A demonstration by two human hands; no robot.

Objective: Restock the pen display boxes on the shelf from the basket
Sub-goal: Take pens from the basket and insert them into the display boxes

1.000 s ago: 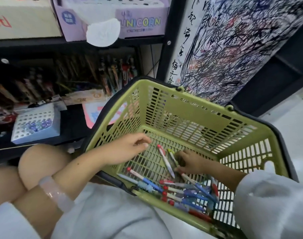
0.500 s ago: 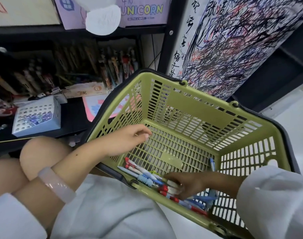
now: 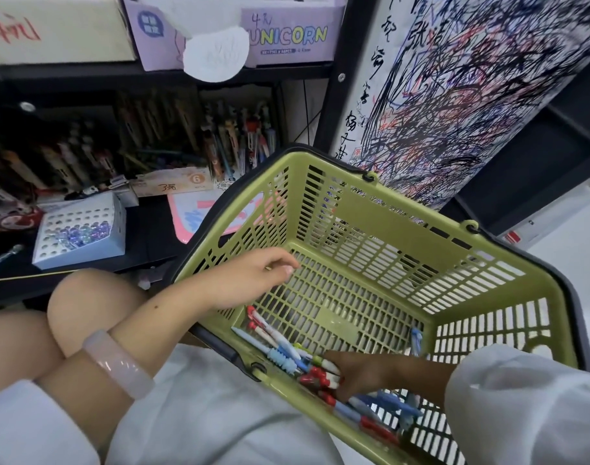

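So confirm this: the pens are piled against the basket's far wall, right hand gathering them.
Not the far wall. The head view shows the pens bunched along the near wall of the green basket, closest to the person, where the right hand gathers them.

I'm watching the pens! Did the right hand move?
Yes. The right hand slid from the middle of the green basket's floor toward its near wall, onto the pile of pens.
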